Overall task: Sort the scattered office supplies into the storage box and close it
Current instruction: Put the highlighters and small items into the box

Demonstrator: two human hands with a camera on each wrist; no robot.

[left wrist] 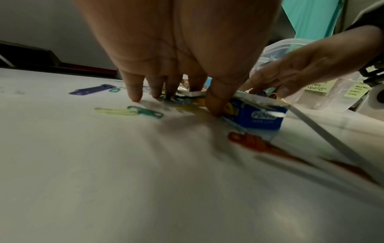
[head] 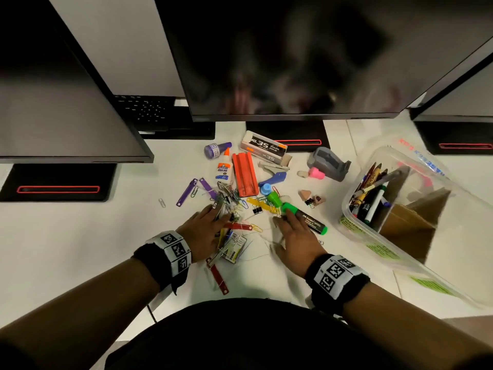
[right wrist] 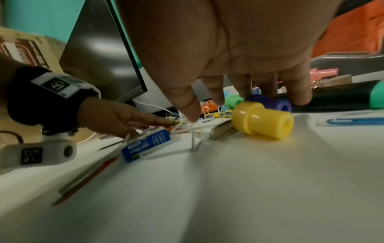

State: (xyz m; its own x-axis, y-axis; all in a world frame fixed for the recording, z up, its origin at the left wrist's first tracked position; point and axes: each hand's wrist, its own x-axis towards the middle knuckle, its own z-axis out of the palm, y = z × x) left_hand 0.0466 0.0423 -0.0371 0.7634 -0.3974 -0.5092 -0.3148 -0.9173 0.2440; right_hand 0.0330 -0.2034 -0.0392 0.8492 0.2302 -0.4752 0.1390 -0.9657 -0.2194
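Office supplies lie scattered on the white desk: a heap of coloured paper clips (head: 226, 202), a blue paper-clip box (left wrist: 259, 117), a glue bottle (head: 222, 168), a staples box (head: 264, 148) and a green-capped marker (head: 305, 218). My left hand (head: 209, 225) lies flat over the clip heap with straight fingers, its thumb (left wrist: 216, 106) against the blue box. My right hand (head: 292, 232) is spread beside it, fingertips (right wrist: 299, 98) touching the marker (right wrist: 343, 97) and a purple cap (right wrist: 270, 102); a yellow cap (right wrist: 263, 120) lies under the palm. The clear storage box (head: 373, 244) stands open at the right, holding pens.
Three monitors overhang the back of the desk, the middle monitor (head: 293, 62) just behind the supplies. A grey tape dispenser (head: 329, 162), an orange tray (head: 244, 177), a pink cap (head: 316, 173) and erasers lie further back. Red and purple file fasteners lie around the heap.
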